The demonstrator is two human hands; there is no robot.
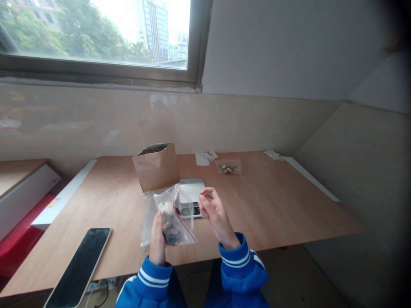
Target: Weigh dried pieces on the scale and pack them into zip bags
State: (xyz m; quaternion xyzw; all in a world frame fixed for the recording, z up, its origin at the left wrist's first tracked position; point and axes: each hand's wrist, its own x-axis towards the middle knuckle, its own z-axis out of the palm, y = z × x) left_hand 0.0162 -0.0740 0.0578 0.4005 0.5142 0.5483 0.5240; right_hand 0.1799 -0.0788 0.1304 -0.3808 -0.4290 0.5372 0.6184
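My left hand is closed on the lower left side of a clear zip-lock bag, with its red-lined strip facing right. Inside the bag are dark lumps and a pale piece with a small white label; I cannot tell their kind. Just right of the bag, my right hand is raised with its fingers curled into a pinch. Anything between those fingertips is too small to make out. Behind both hands a small digital scale lies on the table, partly hidden by the bag. More flat clear bags lie under the left hand.
A brown paper pouch stands open-topped behind the scale. Farther back on the wooden table are a small clear bag of pieces, a white card and crumpled tissues. A large phone lies at the front left edge.
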